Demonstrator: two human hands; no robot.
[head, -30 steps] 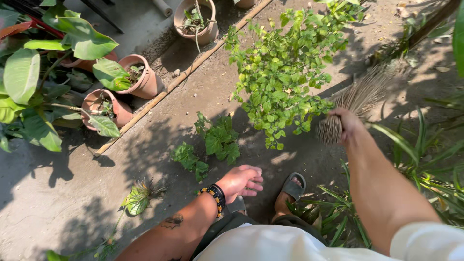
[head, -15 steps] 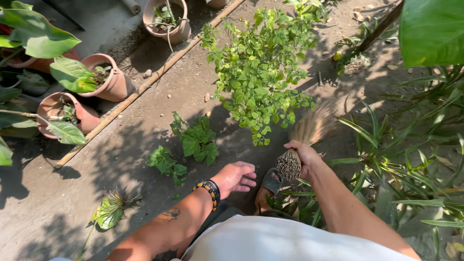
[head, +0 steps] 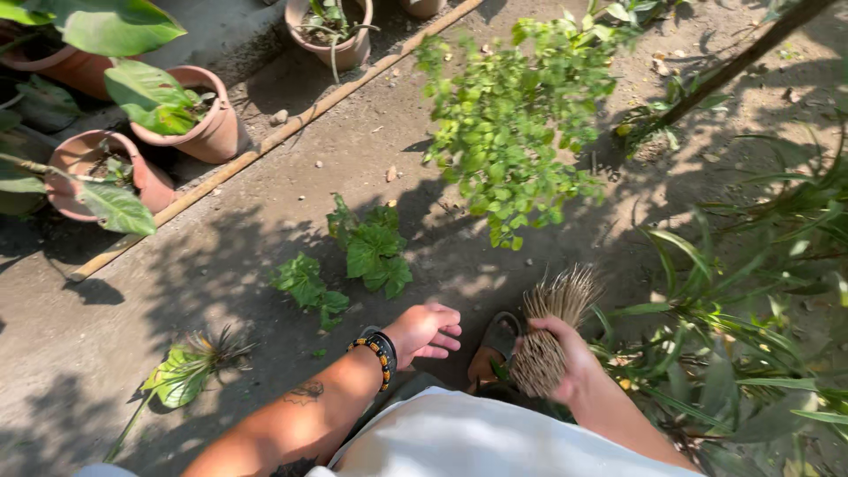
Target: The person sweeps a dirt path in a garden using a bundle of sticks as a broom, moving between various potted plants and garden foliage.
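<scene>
Taking the leafy shrub (head: pixel 521 115) as landmark: well below and left of it the left hand (head: pixel 424 331) hangs loose, fingers open, holding nothing. Directly below it the right hand (head: pixel 565 358) clenches a stick broom (head: pixel 548 331); short, low strokes would likely spare the stems.

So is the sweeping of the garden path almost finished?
Hard to say. The dirt path in front looks mostly bare. In hand: the right hand grips a stick broom, bristles pointing up, off the ground; the left hand hangs empty. Still lying there: an uprooted leafy plant at left and small pebbles further up.
</scene>
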